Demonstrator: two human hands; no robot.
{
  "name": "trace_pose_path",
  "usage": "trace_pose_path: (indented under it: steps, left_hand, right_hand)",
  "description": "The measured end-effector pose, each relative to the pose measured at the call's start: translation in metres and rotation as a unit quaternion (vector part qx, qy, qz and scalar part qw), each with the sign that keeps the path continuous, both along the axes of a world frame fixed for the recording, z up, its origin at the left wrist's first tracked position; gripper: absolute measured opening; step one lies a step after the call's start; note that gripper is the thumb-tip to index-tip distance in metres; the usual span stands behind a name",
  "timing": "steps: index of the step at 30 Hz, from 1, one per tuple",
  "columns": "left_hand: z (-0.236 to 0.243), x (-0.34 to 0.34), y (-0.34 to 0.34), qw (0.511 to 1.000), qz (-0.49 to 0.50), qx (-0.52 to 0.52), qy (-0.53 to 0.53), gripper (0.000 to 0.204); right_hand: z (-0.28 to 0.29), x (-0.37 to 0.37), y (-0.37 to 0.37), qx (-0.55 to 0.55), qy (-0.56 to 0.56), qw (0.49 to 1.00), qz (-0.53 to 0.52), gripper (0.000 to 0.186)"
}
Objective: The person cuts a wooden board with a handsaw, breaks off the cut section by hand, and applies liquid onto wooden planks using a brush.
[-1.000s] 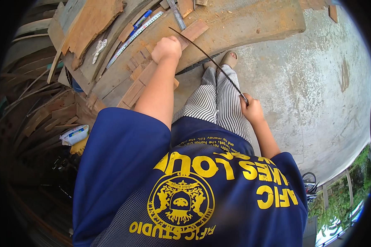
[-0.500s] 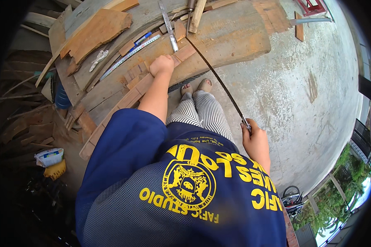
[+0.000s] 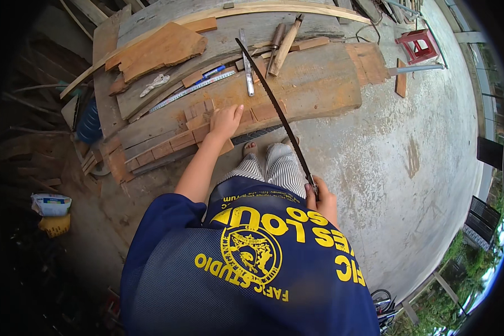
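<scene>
My left hand [image 3: 225, 121] is closed on a long wooden strip [image 3: 161, 149], which lies along the near edge of the wooden bench and has several crosswise marks. In my right hand [image 3: 323, 201] is the handle of a saw, its fingers wrapped round the grip near my body. The dark, narrow saw blade [image 3: 284, 120] reaches up and to the left, passing over the strip's right end and the bench. Several small wood blocks [image 3: 197, 110] sit just beyond my left hand. A metal ruler [image 3: 246, 67] lies near the blade's tip.
On the bench [image 3: 325, 78] are a measuring tape [image 3: 193, 89], a blue pen [image 3: 213, 72], a chisel-like tool [image 3: 277, 38], a wooden-handled tool [image 3: 285, 47] and a rough board [image 3: 159, 50]. A red stool [image 3: 418, 46] stands far right; a blue bottle [image 3: 88, 123] is left.
The wooden strip has swung from jutting toward my left side to lying along the bench edge, with my left hand still on it. The saw's tip has moved left, over the bench.
</scene>
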State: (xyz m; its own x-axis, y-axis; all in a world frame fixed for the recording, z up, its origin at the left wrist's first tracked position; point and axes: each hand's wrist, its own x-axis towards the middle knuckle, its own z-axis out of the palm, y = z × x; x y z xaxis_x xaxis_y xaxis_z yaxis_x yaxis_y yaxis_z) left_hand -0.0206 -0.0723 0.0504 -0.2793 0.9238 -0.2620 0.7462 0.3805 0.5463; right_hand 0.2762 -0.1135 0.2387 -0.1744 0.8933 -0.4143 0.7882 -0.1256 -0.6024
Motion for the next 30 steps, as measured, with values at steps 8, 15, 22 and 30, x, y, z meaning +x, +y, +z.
trace_pose_path:
  steps: [8, 15, 22, 30]
  left_hand:
    - [0.005, 0.003, -0.039, 0.991, -0.063, 0.059, 0.102, 0.042]
    - [0.022, 0.003, -0.028, 1.0, -0.008, 0.009, 0.017, 0.045]
    - [0.009, -0.004, 0.012, 0.985, -0.032, -0.165, 0.039, 0.037]
    - [-0.003, -0.006, 0.041, 0.962, 0.024, -0.267, 0.044, 0.035]
  right_hand:
    - [0.004, 0.008, 0.018, 0.054, -0.01, 0.995, 0.079, 0.019]
    - [-0.014, 0.02, 0.025, 0.053, -0.008, 0.993, 0.106, 0.02]
    - [-0.039, 0.019, 0.024, 0.03, -0.041, 0.992, 0.118, 0.025]
    - [-0.066, 0.019, 0.022, -0.005, -0.073, 0.991, 0.111, 0.026]
